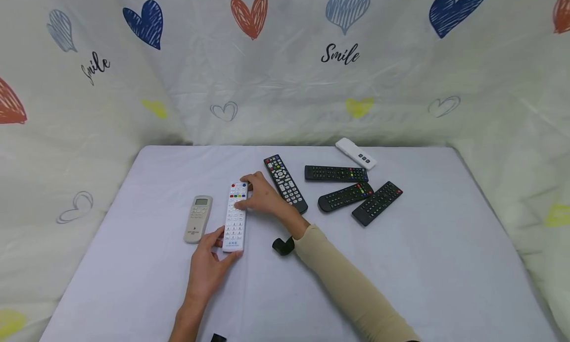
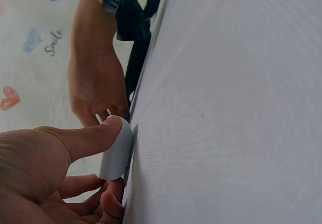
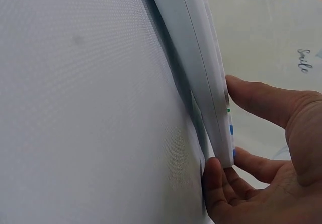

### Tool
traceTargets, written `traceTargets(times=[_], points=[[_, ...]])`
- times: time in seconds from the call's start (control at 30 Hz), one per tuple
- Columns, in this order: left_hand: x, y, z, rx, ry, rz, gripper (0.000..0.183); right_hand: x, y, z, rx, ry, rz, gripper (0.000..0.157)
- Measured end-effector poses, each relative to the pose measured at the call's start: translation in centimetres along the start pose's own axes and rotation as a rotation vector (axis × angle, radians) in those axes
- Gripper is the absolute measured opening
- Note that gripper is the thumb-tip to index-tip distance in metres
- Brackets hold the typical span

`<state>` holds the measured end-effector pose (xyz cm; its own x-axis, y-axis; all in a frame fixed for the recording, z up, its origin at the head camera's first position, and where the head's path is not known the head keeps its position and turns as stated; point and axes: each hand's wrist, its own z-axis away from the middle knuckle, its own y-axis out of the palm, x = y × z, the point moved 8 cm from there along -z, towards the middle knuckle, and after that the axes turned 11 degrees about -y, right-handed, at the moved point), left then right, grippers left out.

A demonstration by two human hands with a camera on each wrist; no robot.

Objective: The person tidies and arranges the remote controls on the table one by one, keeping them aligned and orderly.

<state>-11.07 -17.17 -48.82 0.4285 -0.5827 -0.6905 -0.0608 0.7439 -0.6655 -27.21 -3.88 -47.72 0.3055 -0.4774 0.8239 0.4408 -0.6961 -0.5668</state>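
Note:
A white remote control [image 1: 233, 225] with rows of buttons lies lengthwise between both hands, left of the table's middle. My left hand [image 1: 207, 268] grips its near end, thumb and fingers on opposite sides; the left wrist view shows the thumb on the edge of the white remote [image 2: 116, 151]. At the far end my right hand [image 1: 264, 196] pinches it, thumb over the buttons and fingers at the tip. In the right wrist view a narrow gap shows between the remote [image 3: 193, 58] and the cloth there. A beige remote [image 1: 198, 220] with a small screen lies beside it.
A black remote [image 1: 287, 183] with white buttons lies just beyond my right wrist. Farther right lie three more black remotes, one lengthwise [image 1: 336, 173], one rounded [image 1: 343, 197] and one slanted [image 1: 377, 204]. A slim white remote [image 1: 356, 154] sits by the table's back edge.

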Motion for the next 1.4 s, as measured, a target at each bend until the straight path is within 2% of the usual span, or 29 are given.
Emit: traceTargets(times=[0.57,0.9,1.2,1.4], points=[[0.5,-0.4,0.6,0.006,-0.031,0.008,0.079,0.5,0.5,0.3,0.010,-0.024,0.037,0.076],[0.7,-0.7,0.8,-0.004,-0.008,0.004,0.079,0.6,1.0,0.3,0.039,-0.027,0.095,0.077],[1.6,-1.1,1.0,-0.001,-0.028,-0.048,0.080,1.0,1.7,0.5,0.051,-0.037,0.134,0.076],[1.6,-1.5,1.2,-0.012,-0.006,-0.022,0.078,1.1,1.7,0.5,0.036,-0.028,0.174,0.076]])
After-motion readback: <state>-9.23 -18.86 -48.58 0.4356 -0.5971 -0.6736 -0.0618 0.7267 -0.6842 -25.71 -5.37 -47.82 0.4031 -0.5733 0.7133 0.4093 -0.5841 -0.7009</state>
